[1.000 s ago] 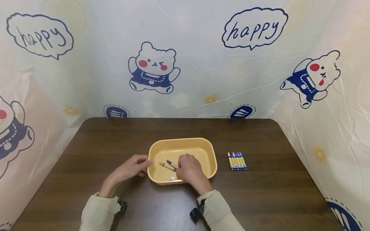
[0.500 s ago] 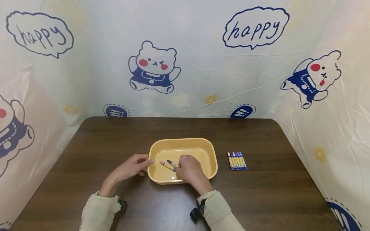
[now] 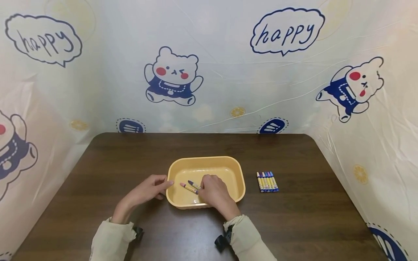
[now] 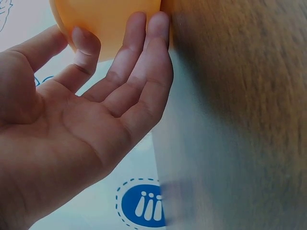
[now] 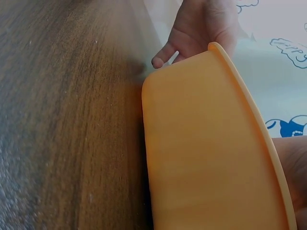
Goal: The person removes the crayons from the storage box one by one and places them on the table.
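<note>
A shallow yellow plastic basin (image 3: 205,158) stands on the table. My left hand (image 3: 147,189) holds its left end, thumb over the rim; in the left wrist view the other fingers (image 4: 130,45) lie against the outer wall. Inside the basin my right hand (image 3: 214,191) is curled at the right end of a dark-tipped crayon (image 3: 193,184), its fingertips hidden below the knuckles. A pink-tipped crayon (image 3: 188,187) lies alongside, its dark end close to that hand. The basin's near wall (image 5: 206,143) covers most of the right hand in the right wrist view.
Several crayons (image 3: 267,182) lie side by side in a neat row to the right of the basin. The dark wooden table (image 3: 294,217) ends at a printed curtain (image 3: 222,83) behind and at both sides. Each wrist carries a small black camera (image 3: 222,242).
</note>
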The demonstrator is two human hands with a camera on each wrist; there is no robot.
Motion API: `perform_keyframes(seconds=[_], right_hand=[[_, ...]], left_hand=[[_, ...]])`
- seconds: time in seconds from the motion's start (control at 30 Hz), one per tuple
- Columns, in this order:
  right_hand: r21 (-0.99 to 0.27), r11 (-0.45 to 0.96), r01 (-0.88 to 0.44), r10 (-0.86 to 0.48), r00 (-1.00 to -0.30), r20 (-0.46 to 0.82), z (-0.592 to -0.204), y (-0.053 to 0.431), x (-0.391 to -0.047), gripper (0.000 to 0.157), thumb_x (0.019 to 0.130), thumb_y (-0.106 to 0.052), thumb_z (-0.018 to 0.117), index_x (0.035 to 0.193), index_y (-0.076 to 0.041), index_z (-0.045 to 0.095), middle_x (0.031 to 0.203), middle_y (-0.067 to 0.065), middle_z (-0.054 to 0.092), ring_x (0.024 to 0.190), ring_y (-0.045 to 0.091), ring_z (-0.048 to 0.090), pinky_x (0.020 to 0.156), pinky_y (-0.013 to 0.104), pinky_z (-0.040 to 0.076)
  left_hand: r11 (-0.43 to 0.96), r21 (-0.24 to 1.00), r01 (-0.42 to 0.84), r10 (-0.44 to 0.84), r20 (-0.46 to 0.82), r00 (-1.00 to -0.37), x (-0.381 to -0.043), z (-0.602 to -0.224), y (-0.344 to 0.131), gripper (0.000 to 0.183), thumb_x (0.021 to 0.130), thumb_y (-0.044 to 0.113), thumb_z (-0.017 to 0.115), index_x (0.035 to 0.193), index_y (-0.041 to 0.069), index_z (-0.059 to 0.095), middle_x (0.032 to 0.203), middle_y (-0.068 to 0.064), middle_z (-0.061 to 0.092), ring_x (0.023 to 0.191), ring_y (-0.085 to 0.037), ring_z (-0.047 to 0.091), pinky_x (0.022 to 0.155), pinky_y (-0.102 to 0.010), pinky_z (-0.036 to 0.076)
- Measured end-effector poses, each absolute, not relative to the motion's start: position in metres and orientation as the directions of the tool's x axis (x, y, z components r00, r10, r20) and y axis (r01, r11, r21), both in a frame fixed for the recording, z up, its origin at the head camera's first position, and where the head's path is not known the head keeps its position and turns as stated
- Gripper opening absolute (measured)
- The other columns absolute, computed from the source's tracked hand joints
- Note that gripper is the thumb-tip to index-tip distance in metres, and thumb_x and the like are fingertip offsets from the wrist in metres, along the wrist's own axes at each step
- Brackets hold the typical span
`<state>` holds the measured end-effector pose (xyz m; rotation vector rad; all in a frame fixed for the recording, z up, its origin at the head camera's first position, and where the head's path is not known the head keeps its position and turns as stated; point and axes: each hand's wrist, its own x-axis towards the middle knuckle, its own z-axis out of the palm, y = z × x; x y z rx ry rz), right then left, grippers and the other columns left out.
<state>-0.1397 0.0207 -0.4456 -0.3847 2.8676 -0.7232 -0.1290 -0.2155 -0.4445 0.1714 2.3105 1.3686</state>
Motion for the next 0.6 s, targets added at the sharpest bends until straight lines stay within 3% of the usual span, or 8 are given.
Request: perform_keyframes(seconds=[0.27, 0.6], right_hand=[[-0.510, 0.830, -0.223, -0.283, -0.958, -0.041, -0.441, 0.023, -0.140, 0.032, 0.073, -0.015, 0.062, 0.046, -0.017, 0.044, 0.049, -0.007, 0.036, 0.044, 0.010, 0.035, 0.039, 0.025, 0.027], [-0.571, 0.797, -0.197, -0.229, -0.973, 0.017, -0.422, 0.042, -0.138, 0.011, 0.073, -0.018, 0.065, 0.067, -0.018, 0.056, 0.060, -0.007, 0.051, 0.054, 0.008, 0.047, 0.048, 0.023, 0.037]], left_hand=[[0.506, 0.854, -0.118, 0.324, -0.316, -0.892, -0.128, -0.442, -0.215, 0.038, 0.089, 0.036, 0.053, 0.089, -0.002, 0.053, 0.088, -0.015, 0.059, 0.079, -0.025, 0.057, 0.070, -0.037, 0.051], [0.485, 0.868, -0.104, 0.350, -0.301, -0.887, -0.128, -0.442, -0.216, 0.035, 0.090, 0.033, 0.051, 0.093, -0.002, 0.056, 0.089, -0.017, 0.061, 0.078, -0.024, 0.059, 0.070, -0.040, 0.051]])
